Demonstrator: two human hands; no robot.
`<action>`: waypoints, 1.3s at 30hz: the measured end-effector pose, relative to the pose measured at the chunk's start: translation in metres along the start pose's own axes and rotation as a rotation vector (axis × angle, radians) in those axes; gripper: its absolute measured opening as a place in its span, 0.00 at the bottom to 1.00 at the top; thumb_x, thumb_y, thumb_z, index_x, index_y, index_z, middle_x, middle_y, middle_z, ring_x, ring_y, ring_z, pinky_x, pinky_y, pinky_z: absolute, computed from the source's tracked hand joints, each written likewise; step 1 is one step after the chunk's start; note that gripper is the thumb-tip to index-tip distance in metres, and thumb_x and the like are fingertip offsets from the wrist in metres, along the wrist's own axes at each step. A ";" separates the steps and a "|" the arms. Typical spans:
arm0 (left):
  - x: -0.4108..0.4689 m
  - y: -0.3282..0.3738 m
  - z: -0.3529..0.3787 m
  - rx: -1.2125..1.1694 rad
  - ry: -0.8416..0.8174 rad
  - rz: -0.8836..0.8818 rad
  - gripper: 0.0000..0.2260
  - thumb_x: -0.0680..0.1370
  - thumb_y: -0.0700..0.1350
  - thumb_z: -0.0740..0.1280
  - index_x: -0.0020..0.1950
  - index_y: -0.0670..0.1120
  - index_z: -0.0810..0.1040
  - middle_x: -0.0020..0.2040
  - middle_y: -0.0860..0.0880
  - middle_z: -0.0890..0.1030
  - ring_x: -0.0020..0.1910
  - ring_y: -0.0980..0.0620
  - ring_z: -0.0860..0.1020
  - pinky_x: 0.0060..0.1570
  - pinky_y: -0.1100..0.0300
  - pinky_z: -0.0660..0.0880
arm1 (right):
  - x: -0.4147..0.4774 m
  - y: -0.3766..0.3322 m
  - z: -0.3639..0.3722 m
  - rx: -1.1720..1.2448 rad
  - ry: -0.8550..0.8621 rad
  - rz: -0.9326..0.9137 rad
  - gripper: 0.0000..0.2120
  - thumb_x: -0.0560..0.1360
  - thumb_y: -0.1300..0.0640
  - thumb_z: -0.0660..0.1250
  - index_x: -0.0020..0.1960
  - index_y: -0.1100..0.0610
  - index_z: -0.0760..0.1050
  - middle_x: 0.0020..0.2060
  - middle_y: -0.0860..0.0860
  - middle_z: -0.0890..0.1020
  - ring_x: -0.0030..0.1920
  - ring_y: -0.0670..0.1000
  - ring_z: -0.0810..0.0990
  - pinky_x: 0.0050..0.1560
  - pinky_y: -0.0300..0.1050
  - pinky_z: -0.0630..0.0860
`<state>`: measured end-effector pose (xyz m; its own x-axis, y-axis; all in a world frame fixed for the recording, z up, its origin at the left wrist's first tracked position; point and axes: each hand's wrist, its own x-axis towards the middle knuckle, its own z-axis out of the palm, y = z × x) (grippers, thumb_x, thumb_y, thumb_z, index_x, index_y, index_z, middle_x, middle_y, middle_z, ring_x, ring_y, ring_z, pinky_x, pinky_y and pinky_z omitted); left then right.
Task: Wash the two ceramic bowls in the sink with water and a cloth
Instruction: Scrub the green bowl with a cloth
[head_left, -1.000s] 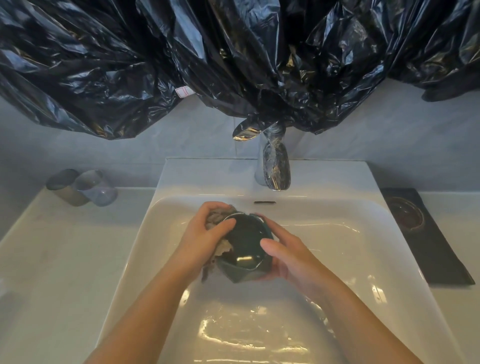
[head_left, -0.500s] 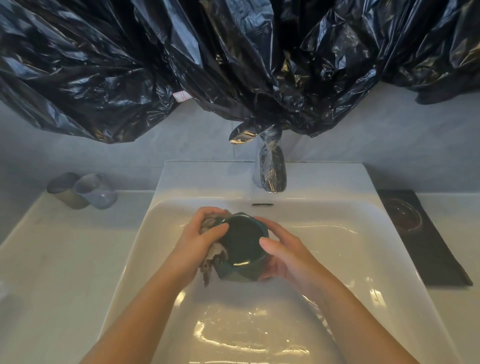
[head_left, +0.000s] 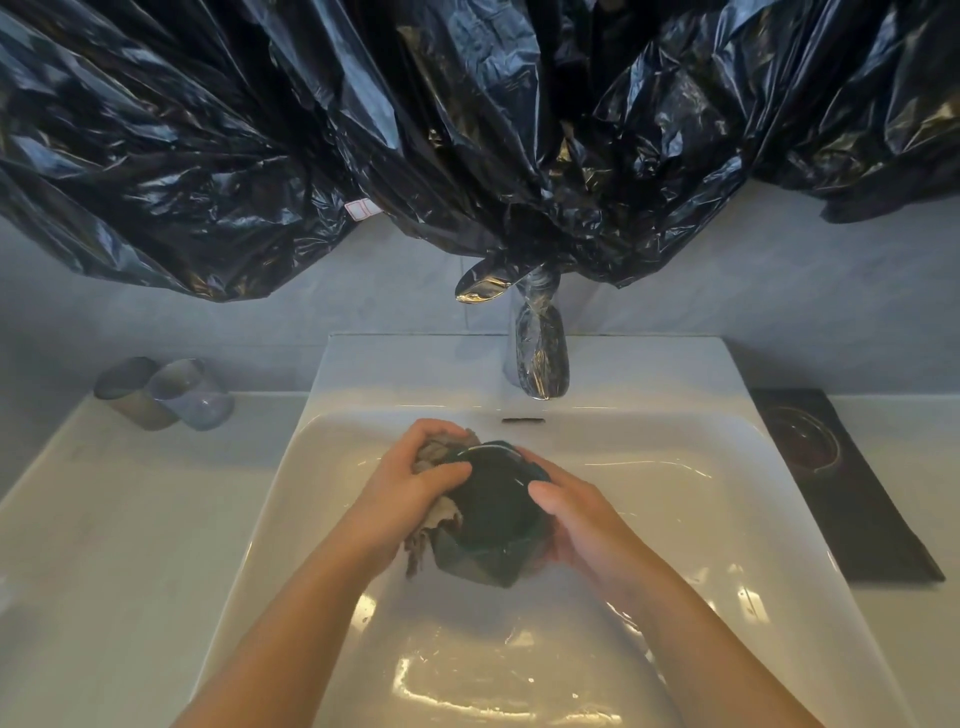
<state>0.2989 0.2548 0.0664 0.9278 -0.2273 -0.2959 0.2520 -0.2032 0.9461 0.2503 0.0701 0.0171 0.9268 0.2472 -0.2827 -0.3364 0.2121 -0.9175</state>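
Now the dark bowl is up over the sink, the left hand at its 9 o'clock squeezing the cloth, the right hand at 3 o'clock gripping its side.

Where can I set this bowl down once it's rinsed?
Widest bare patch: the left counter, between the two cups at the back and the sink rim. The basin floor nearer you than the bowl is bare too. Crowded: the right side, where the dark mat fills the counter beside the sink.
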 end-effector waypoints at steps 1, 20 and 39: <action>0.001 0.004 -0.003 0.053 -0.080 -0.022 0.10 0.77 0.36 0.66 0.53 0.49 0.77 0.52 0.49 0.82 0.51 0.48 0.80 0.50 0.53 0.79 | -0.001 0.000 0.000 -0.013 -0.037 0.014 0.22 0.77 0.53 0.57 0.70 0.45 0.73 0.62 0.54 0.81 0.61 0.58 0.81 0.52 0.60 0.81; 0.001 -0.001 0.001 -0.046 0.030 -0.036 0.13 0.75 0.32 0.64 0.52 0.49 0.78 0.52 0.47 0.83 0.53 0.44 0.80 0.53 0.47 0.79 | -0.003 -0.004 -0.002 0.006 -0.052 0.063 0.24 0.77 0.47 0.62 0.73 0.42 0.67 0.62 0.53 0.81 0.59 0.58 0.82 0.55 0.64 0.80; -0.003 0.012 0.000 0.171 0.107 0.056 0.15 0.73 0.32 0.65 0.51 0.51 0.76 0.46 0.56 0.81 0.38 0.59 0.81 0.41 0.59 0.81 | -0.005 -0.008 -0.006 -0.214 0.000 0.092 0.21 0.73 0.48 0.62 0.65 0.47 0.75 0.48 0.55 0.85 0.45 0.59 0.86 0.49 0.55 0.83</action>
<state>0.2995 0.2525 0.0788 0.9653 -0.1423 -0.2190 0.1571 -0.3536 0.9221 0.2492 0.0611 0.0244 0.8940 0.2559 -0.3677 -0.3764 -0.0162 -0.9263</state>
